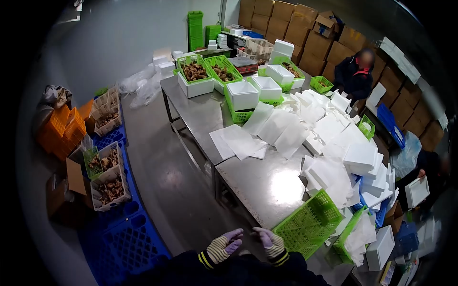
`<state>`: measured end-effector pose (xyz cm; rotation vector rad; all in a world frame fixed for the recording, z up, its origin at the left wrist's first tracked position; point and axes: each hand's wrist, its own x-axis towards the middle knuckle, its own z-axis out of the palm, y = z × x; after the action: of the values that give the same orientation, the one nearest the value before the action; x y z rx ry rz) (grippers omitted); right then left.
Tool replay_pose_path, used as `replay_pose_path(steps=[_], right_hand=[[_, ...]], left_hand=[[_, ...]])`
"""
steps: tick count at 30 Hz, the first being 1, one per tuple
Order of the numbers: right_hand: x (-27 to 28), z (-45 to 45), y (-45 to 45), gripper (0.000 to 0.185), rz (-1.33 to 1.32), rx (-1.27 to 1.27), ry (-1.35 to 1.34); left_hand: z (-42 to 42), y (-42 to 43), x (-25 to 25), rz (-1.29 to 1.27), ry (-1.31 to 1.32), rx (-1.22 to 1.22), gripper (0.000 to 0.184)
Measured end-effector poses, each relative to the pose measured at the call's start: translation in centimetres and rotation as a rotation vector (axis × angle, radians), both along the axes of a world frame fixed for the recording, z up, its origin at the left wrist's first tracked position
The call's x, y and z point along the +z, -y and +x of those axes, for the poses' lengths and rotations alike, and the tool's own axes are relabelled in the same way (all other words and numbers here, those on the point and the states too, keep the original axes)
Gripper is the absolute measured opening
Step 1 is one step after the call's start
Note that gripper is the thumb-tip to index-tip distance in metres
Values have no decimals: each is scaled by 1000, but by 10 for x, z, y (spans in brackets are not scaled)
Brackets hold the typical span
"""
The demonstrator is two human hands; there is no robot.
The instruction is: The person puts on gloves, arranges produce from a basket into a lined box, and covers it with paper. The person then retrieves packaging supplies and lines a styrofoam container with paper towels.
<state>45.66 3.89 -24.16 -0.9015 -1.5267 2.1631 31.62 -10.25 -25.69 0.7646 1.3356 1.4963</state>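
My left hand (223, 246) wears a striped glove with lilac fingers. Its fingers are stretched out, the thumb stands apart, and I see nothing in it. Facing it across a small gap is my right hand (270, 242), gloved the same way, fingers extended and holding nothing visible. Both hands are in front of my body at the near edge of the steel table (243, 183). Closest to my right hand is a green plastic basket (307, 224), tilted on the table corner. White paper sheets (279, 128) lie in a loose spread farther up the table.
White foam boxes (242, 95) and green baskets of brown, knobbly produce (193, 71) stand at the far end. Foam lids (361, 157) pile up at right, near two people (354, 76). Crates (111, 190) sit on blue pallets (136, 248) at left. Cartons (303, 28) line the back.
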Motion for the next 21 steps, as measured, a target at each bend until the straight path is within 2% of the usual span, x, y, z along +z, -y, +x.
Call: replay_pose_path(steps=[1, 2, 4, 6, 7, 8, 10, 11, 12, 13, 14, 15, 19, 20, 21], right_hand=[[-13, -13, 10, 28, -281, 55, -82], [-25, -30, 13, 28, 9, 212, -97], [-35, -55, 33, 28, -14, 121, -74], [-45, -88, 19, 28, -41, 192, -49], [-41, -108, 9, 30, -92, 241, -108], [-45, -122, 0, 32, -164, 280, -52], [-68, -161, -16, 34, -324, 345, -198], [-65, -173, -25, 37, -287, 333, -123], [-55, -189, -44, 40, -240, 446, -33], [-22, -204, -61, 41, -289, 528, -35], [-19, -214, -71, 40, -285, 542, -101], [-16, -223, -80, 39, -283, 556, -168], [-34, -254, -121, 36, -387, 550, -246], [-34, -256, -129, 38, -322, 507, -217], [-33, -256, -138, 36, -380, 462, -132]], left_hand=[[-5, -4, -5, 26, 172, 25, 59], [-15, -8, -9, 48, 115, 29, 57], [-30, -18, -23, 137, 368, 20, 54], [-55, -25, -34, 97, 209, 59, 48], [-64, -31, -33, 74, 317, 169, 52], [-76, -37, -32, 68, 310, 167, 52], [-108, -49, -12, 37, 2, 178, 53], [-122, -56, -8, -23, 5, 187, 54], [-136, -64, -13, -37, 0, 188, 54], [-150, -70, -20, -21, 44, 178, 57], [-162, -76, -23, 4, 89, 166, 60], [-177, -88, -17, -25, -3, 135, 72], [-213, -139, -18, -94, 31, 51, 86], [-221, -151, -21, -77, 20, 26, 86], [-227, -163, -21, -20, -14, 3, 73]])
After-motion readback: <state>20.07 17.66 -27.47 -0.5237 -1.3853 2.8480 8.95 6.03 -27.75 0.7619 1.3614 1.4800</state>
